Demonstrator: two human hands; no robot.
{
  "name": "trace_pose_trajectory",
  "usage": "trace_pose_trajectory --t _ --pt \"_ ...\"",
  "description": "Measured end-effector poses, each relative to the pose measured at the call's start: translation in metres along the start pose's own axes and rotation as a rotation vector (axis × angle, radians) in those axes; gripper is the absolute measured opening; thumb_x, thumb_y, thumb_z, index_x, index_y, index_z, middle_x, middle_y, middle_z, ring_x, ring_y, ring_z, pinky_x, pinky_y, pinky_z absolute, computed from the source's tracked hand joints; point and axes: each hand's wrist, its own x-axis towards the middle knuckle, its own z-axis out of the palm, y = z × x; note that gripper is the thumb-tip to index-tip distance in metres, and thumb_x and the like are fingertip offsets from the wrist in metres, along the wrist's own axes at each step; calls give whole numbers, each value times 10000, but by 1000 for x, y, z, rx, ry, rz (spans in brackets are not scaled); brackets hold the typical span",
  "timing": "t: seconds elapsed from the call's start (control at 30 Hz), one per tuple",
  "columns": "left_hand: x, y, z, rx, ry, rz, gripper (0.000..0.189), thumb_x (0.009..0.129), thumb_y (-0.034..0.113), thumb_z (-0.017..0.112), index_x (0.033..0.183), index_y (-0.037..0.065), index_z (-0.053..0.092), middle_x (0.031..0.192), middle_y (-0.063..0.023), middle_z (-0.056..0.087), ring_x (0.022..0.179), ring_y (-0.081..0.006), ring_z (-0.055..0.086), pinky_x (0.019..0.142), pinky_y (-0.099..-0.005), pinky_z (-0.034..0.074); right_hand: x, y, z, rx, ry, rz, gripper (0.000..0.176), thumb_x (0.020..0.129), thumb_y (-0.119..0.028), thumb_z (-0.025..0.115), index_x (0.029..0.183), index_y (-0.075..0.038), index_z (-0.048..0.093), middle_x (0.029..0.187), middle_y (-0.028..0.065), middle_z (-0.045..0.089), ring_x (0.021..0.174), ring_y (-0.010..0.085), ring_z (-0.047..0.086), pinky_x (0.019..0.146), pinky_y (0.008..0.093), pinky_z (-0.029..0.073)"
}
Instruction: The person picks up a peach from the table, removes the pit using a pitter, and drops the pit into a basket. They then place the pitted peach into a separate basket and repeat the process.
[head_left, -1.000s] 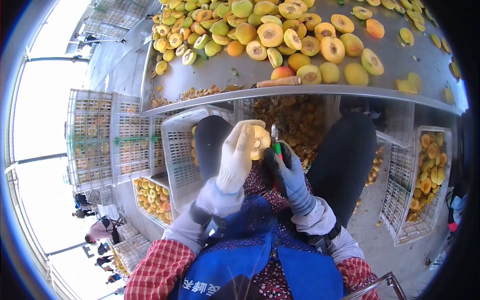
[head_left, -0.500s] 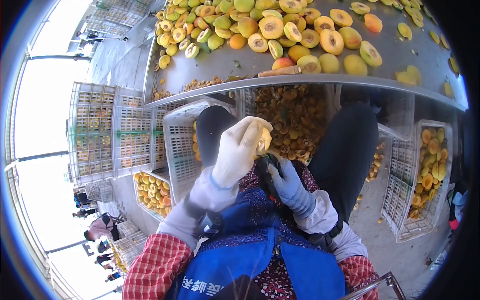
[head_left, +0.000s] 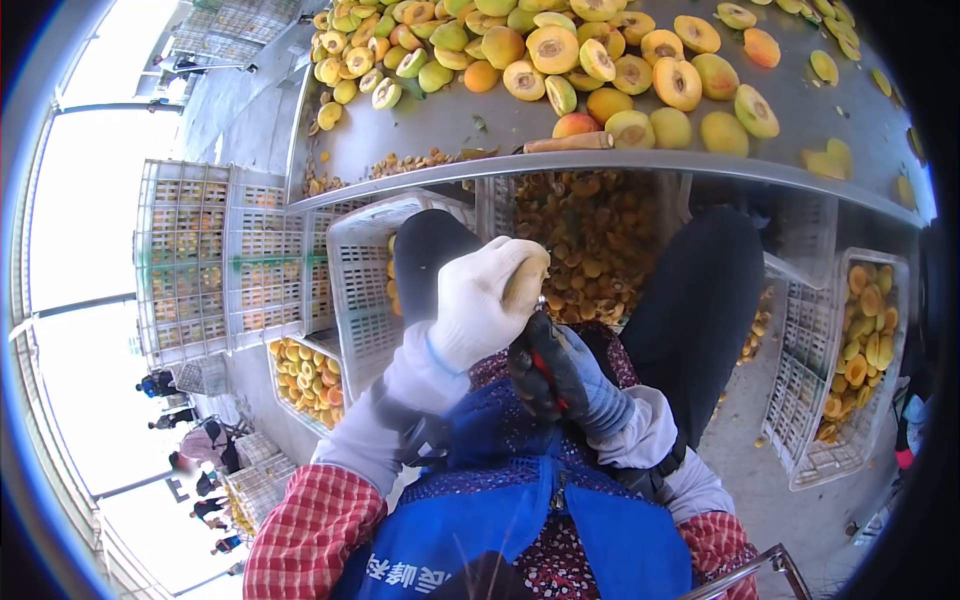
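Note:
My left hand (head_left: pixel 487 303), in a white knit glove, is closed around a piece of fruit (head_left: pixel 525 285) whose pale surface shows between thumb and fingers. Just below and to the right, my right hand (head_left: pixel 565 370), in a grey-blue glove with a black palm, is wrapped round a tool with red on its handle (head_left: pixel 545 368). The tool's small metal tip (head_left: pixel 541 302) is at the lower edge of the fruit. Most of the tool is hidden by my fingers.
A metal table (head_left: pixel 400 130) ahead bears many halved fruits (head_left: pixel 553 50) and a wooden-looking handle (head_left: pixel 568 143). Crates of fruit stand left (head_left: pixel 345 290) and right (head_left: pixel 800 370). Beneath the table lie more fruit pieces (head_left: pixel 585 240). People (head_left: pixel 208 447) are far left.
My right hand has turned, showing its black palm and the red on the tool. My left hand has turned slightly, and the metal tip now shows against the fruit. The view has shifted slightly.

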Motion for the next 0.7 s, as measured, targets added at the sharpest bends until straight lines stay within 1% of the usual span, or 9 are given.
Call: trace_pose_trajectory --t 0.07,0.17,0.27,0.3,0.4,0.43,0.53,0.63,0.7 --pt "1 -4 1 63 18 113 161 931 72 517 960 -6 655 763 -74 638 629 -116 608 583 -242 482 1 2 -3 82 -20 59 497 988 -577 409 852 -112 517 580 4 460 384 101 405 315 243 318" --pt "-1 -11 1 -143 -11 -41 111 884 70 601 967 33 666 829 -117 660 711 -213 665 656 -284 522 2 5 -6 206 -65 92 479 996 -563 403 881 -114 524 588 -3 460 387 88 403 313 237 318" --pt "-6 -22 3 -328 -110 -179 131 906 89 571 974 20 660 844 -102 663 717 -181 655 663 -279 521 5 7 -9 474 -261 154 474 1005 -551 390 908 -108 528 585 -15 459 394 73 409 319 234 336" --pt "-6 -21 2 -370 -172 -259 202 944 153 517 965 12 660 871 -90 667 756 -152 638 710 -276 513 8 12 -14 578 -328 175 476 1008 -549 384 916 -105 529 586 -20 460 398 68 413 323 234 345" --pt "-7 -24 4 -813 -226 -491 251 954 185 478 949 20 668 888 -93 667 802 -150 629 764 -276 498 17 20 -18 762 -599 185 485 1013 -551 364 933 -100 523 610 -31 463 422 66 437 366 244 384" --pt "-8 -21 7 -802 -190 -482 302 968 217 448 928 14 668 906 -94 667 830 -156 622 798 -275 485 21 22 -21 783 -657 191 484 1013 -554 361 931 -106 523 631 -29 461 430 73 437 392 252 389" --pt "-16 -40 20 -405 -92 -180 339 962 304 510 985 -5 648 827 -36 657 692 -90 583 608 -234 471 23 21 -21 835 -678 216 480 1017 -550 353 934 -109 524 648 -27 461 441 81 453 405 260 392" --pt "-22 -45 19 -535 -75 -375 321 967 298 517 966 7 653 860 -60 678 755 -134 642 629 -266 511 29 22 -25 771 -716 169 470 1019 -545 357 944 -114 528 653 -24 465 436 85 458 399 263 396" --pt "-18 -37 8 -952 160 -834 317 981 291 506 957 12 655 871 -74 682 768 -159 665 639 -275 537 28 19 -30 717 -698 124 461 1015 -547 370 951 -120 532 659 -21 468 445 87 458 409 264 401"
